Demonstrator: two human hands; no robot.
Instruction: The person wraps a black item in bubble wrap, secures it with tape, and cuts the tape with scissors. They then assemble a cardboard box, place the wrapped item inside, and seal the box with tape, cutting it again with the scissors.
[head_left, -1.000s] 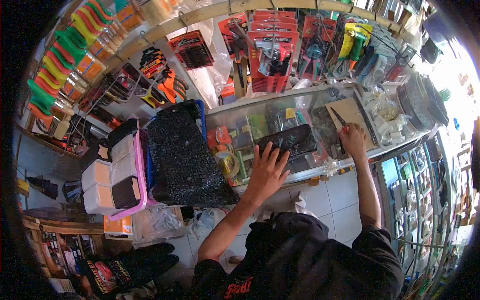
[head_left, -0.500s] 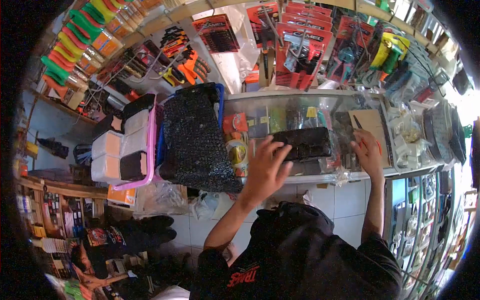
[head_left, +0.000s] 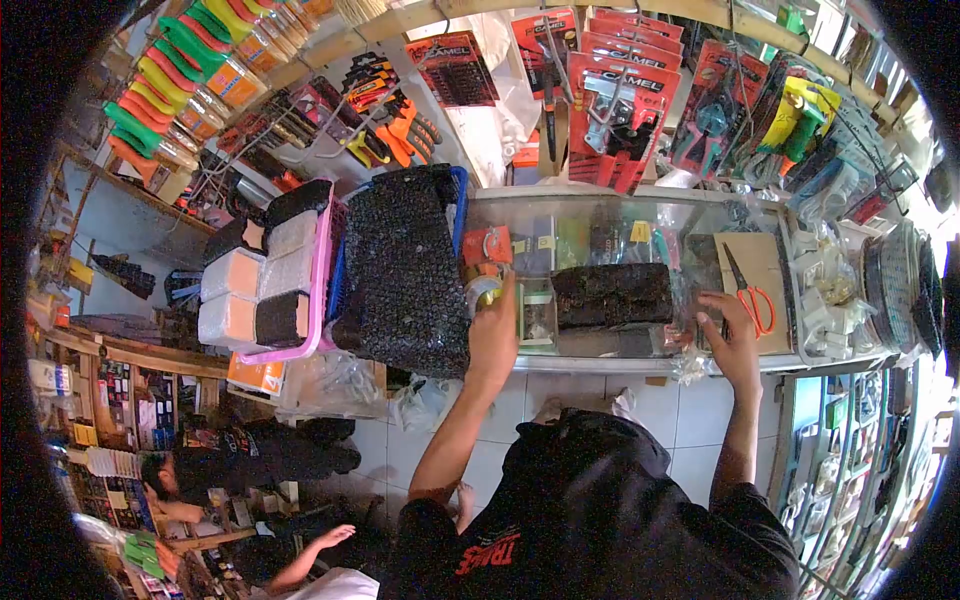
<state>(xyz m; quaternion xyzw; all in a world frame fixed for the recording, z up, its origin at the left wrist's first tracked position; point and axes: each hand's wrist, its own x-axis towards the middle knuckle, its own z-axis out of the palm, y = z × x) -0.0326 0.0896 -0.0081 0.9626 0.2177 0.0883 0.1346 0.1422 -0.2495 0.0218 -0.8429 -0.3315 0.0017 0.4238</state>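
My left hand [head_left: 492, 338] is at the roll of clear tape [head_left: 485, 291] on the glass counter, its fingers closed about the roll and partly covering it. My right hand [head_left: 736, 342] hovers over the counter's front edge with fingers apart and holds nothing. Just beyond it, scissors with red-orange handles [head_left: 760, 312] lie on a piece of brown cardboard [head_left: 775, 262]. Between my hands rests a rectangular package [head_left: 614, 295] wrapped in black plastic.
Black bubble wrap [head_left: 400, 260] drapes over a blue basket to the left. Beside it a pink basket [head_left: 325, 270] holds several wrapped blocks. Carded tools [head_left: 622, 120] hang above the glass counter [head_left: 590, 350]. Another person [head_left: 250, 465] is at the lower left, and another person's hand [head_left: 335, 537] shows below.
My left hand has moved left from the black package to the tape roll. The right hand has drawn slightly back from the scissors. The view has shifted a little; another person's arm appears below.
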